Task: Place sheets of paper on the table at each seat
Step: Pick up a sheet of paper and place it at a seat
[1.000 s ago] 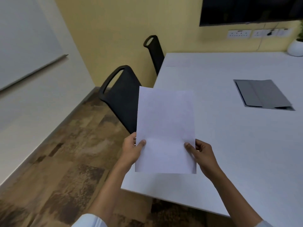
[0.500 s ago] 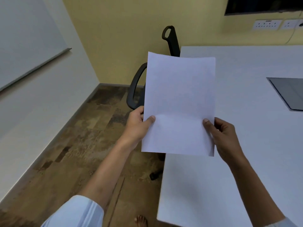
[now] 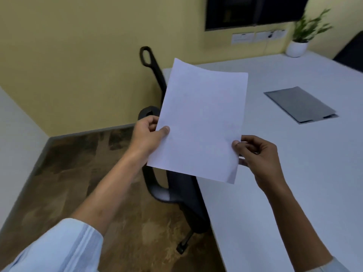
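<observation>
I hold white paper (image 3: 200, 120) up in front of me, tilted, above the left edge of the white table (image 3: 294, 173). My left hand (image 3: 149, 136) pinches its left edge with the thumb on top. My right hand (image 3: 257, 154) pinches the lower right edge between thumb and fingers; thin sheet edges show between those fingers. Whether it is one sheet or a thin stack I cannot tell. A black chair (image 3: 176, 189) is tucked at the table's left side, partly hidden behind the paper.
A second black chair back (image 3: 149, 59) stands farther along the same side by the yellow wall. A grey flap panel (image 3: 300, 104) lies in the tabletop. A potted plant (image 3: 298, 44) sits at the far end, below a dark screen (image 3: 253, 10). Patterned floor lies to the left.
The view has swung right and moved along the table. The paper has tilted clockwise, and my right hand has slid to its lower right edge. The plant has come into view.
</observation>
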A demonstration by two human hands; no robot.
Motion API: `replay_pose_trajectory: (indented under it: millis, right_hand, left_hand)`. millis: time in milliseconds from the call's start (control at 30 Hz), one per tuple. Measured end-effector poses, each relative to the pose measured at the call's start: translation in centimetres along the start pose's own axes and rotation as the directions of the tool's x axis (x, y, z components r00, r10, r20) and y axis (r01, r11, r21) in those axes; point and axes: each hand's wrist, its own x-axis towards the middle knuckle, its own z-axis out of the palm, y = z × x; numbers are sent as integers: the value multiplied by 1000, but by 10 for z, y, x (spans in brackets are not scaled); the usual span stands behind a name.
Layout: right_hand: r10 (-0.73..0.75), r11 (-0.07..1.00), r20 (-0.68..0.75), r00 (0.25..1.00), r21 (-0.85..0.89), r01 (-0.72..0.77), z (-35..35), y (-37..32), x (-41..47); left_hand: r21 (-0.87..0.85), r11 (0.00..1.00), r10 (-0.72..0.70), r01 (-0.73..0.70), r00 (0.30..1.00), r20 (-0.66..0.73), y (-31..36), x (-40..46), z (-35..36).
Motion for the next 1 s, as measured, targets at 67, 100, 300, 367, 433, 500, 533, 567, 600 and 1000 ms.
replay_pose_trajectory:
  millis: [67,100,300,367,433,500,533,567,600,1000]
  right_hand:
    - [1,1000,-71,997,6,-1,12,0,11]
    - [2,1000,-114,994,3,-1,18,0,16]
    - [21,1000,-366,930,3,-22,52,-1,43]
    - [41,999,-440,897,15,-39,60,-5,51]
    - [85,996,-522,849,47,-71,63,-9,59]
    - [94,996,-592,800,50,-80,60,-11,68]
    - [93,995,-622,778,43,-85,58,-10,74]
    - [93,995,-651,753,37,-91,55,-8,79]
    - [93,995,-680,728,29,-100,52,-4,85]
    - [278,834,-795,539,-78,-546,17,110,128]
  left_hand:
    - [11,1000,25,-26,997,79,3,42,-3]
    - [10,999,41,-43,992,119,5,62,-2]
    - [-28,995,97,-93,940,328,26,168,15]
    - [-2,994,100,-107,917,385,38,202,27]
    - [5,993,105,-120,887,449,49,228,45]
    - [32,989,104,-142,842,530,55,251,68]
    - [57,985,103,-164,815,570,56,261,79]
    - [78,978,105,-191,787,608,55,271,91]
    - [95,971,108,-218,759,642,51,279,104]
    - [338,860,-68,-381,573,817,-53,333,236]
